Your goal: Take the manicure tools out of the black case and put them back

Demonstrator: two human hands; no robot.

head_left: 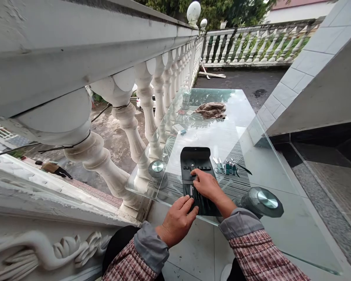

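Note:
A black manicure case (195,154) lies unfolded at the near edge of the glass table, with elastic loops and slots inside. My left hand (178,220) grips its lower left edge, fingers curled onto the case beside a slim metal tool (191,190) in a slot. Over the middle of the case, my right hand (206,184) is closed, its fingertips pinched at the slots; whatever they hold is too small to name. To the right of the case lie nail clippers (230,167), small scissors (219,168) and other small metal tools. The case's lower part is partly hidden by my hands.
Farther back on the glass table (260,175) lie a crumpled brown cloth (212,110) and a small pale box (179,129). White balusters (124,117) run along the left. A tiled sloping wall (298,78) stands right. A person (54,168) is below, beyond the railing.

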